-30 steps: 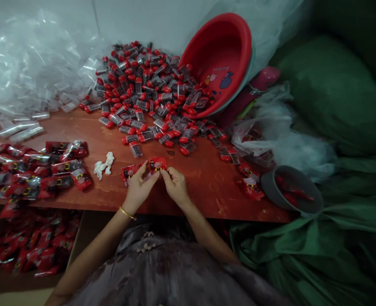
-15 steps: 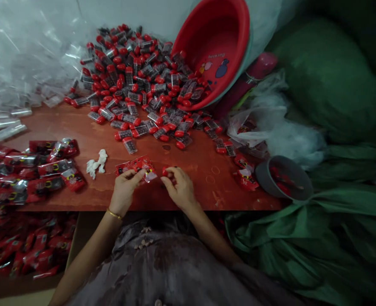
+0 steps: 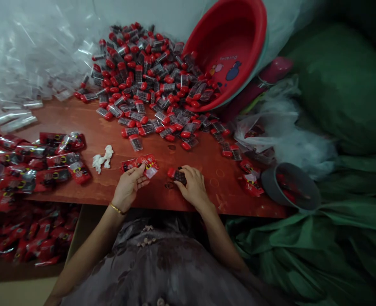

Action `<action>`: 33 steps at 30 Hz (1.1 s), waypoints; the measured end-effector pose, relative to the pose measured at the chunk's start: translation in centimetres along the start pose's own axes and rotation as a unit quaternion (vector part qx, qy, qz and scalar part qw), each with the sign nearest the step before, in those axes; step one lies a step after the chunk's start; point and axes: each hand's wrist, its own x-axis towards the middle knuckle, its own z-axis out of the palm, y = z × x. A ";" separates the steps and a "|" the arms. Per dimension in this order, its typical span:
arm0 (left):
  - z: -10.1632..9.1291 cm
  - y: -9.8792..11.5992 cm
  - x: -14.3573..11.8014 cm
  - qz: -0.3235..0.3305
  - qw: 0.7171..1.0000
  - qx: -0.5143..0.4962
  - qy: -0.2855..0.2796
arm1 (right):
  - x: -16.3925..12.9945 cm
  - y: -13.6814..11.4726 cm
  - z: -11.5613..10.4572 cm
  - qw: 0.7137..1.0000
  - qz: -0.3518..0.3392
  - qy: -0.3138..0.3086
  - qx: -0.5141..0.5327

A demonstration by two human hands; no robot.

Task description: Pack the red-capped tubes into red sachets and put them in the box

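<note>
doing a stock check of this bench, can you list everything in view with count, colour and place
small red-capped containers: a large heap, too many to count, clear with red caps, far middle of the table
red basin: one, red, tipped on its side at the right of the heap
clear plastic sleeves: a pile, transparent, far left
sealed red packets: many, red, left part of the table
box of packets: one, red packets inside, below the table's left edge
white scrap: one, white, left of the hands
grey cup: one, grey, right table edge
green sacks: several, green, right side
table: one, red-brown
left hand: on a red packet
right hand: holds one red-capped container
</note>
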 end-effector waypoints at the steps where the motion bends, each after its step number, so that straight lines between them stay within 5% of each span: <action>1: 0.0 0.1 0.0 0.000 1.000 -0.002 0.000 | -0.3 -0.1 -0.1 1.000 0.004 0.005 0.022; 6: 0.8 -0.2 -0.1 -0.032 0.999 -0.008 -0.007 | -1.7 -1.3 -1.6 0.987 -0.043 0.055 0.148; 12: 1.2 -0.8 -0.4 -0.040 0.998 0.008 -0.043 | -2.0 -2.7 -3.1 0.983 -0.112 0.050 0.133; 33: 1.2 -0.9 -0.8 -0.012 0.998 0.028 -0.053 | -2.5 -3.5 -2.8 0.979 -0.093 0.047 0.173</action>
